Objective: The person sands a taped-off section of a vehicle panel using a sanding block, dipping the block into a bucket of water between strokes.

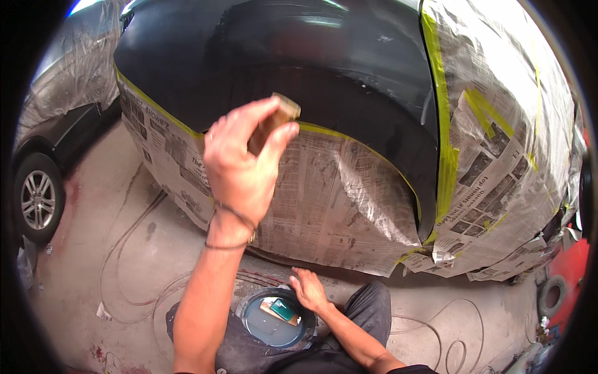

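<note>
Among newspaper masking point(299, 199), dark panel point(349, 81) and bucket point(310, 330).
Pinches block point(281, 116) in raised left hand point(238, 148); holds right hand point(309, 292) loosely open, apparently empty, at bucket's edge.

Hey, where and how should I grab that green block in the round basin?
Probably by its two long edges, thumb against fingers, from above. The green block looks rectangular and lies face up on a tan piece inside the basin, uncovered. Come from the right: your right hand is beside the rim, while your left hand holds another block.
</note>
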{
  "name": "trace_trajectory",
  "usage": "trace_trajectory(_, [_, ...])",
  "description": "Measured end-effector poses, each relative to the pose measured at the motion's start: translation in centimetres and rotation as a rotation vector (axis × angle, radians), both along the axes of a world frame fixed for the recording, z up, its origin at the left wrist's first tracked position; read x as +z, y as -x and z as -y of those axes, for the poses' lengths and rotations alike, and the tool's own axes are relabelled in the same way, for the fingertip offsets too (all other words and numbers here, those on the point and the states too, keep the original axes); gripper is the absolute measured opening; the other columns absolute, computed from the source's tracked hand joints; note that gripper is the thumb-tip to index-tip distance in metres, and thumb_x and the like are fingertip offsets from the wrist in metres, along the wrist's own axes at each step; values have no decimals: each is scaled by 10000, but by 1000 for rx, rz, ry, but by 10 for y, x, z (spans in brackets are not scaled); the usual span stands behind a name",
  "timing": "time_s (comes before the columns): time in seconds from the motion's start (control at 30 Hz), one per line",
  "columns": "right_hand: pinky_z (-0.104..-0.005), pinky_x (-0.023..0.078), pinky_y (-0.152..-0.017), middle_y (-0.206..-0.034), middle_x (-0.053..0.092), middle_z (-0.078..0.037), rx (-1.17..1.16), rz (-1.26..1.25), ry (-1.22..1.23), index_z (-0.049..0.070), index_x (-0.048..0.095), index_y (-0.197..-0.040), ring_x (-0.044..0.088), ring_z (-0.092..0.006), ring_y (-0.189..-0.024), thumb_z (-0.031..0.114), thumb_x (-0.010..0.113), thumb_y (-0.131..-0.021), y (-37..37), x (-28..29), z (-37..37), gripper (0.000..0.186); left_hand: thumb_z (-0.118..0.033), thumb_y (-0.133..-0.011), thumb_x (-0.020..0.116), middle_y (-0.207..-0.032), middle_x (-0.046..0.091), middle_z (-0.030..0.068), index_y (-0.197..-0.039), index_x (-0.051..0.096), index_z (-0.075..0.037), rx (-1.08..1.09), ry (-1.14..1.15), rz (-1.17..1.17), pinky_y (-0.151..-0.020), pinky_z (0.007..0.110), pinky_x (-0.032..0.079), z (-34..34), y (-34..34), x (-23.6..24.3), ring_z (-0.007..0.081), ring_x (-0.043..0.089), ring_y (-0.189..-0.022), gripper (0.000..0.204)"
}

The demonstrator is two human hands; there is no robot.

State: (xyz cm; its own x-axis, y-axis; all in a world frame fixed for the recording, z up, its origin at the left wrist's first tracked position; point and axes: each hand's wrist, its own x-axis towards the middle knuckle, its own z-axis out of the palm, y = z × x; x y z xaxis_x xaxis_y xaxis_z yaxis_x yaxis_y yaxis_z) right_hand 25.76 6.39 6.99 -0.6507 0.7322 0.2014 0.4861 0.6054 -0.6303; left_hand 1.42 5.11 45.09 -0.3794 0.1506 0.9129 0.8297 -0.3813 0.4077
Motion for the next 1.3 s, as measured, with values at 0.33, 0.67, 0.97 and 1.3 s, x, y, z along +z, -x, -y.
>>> trace_trajectory(0.33, [-578,532,-1158,-1388,750,-302,-103,146,261,7,698,-1480,687,-497,-1322,531,492,-1190,3,-31,19,633,-267,-888,965,-1144,864,-1,-1103,872,-151,359,-206,-368,-1093,421,474,-75,-24,82,215,782,-1077,261])
trace_trajectory(0.67, [-581,600,-999,-1190,791,-262,-133,139,89,10,767,-1293,735,-487,-1127,455,570,-1166,1,-39,22,503,-308,-862,975,-1088,828,-16,-1046,868,-200,476,-167,-392,-1036,447,466,-84,-66,83,198,761,-1011,239])
trace_trajectory(0.97, [-581,614,-939,-1087,789,-259,-129,139,-8,5,798,-1118,739,-488,-1066,450,588,-1163,-2,-40,18,494,-277,-850,969,-1021,726,-25,-1069,817,-199,313,-98,-452,-1051,443,395,-97,-123,67,213,685,-1034,278])
trace_trajectory(1.3, [-565,604,-982,-1095,793,-250,-183,89,22,-6,807,-1063,734,-461,-1096,473,588,-1156,-2,-41,20,535,-247,-879,961,-1102,779,-21,-1048,846,-193,278,-100,-522,-1076,430,385,-98,-134,54,200,703,-1045,212])
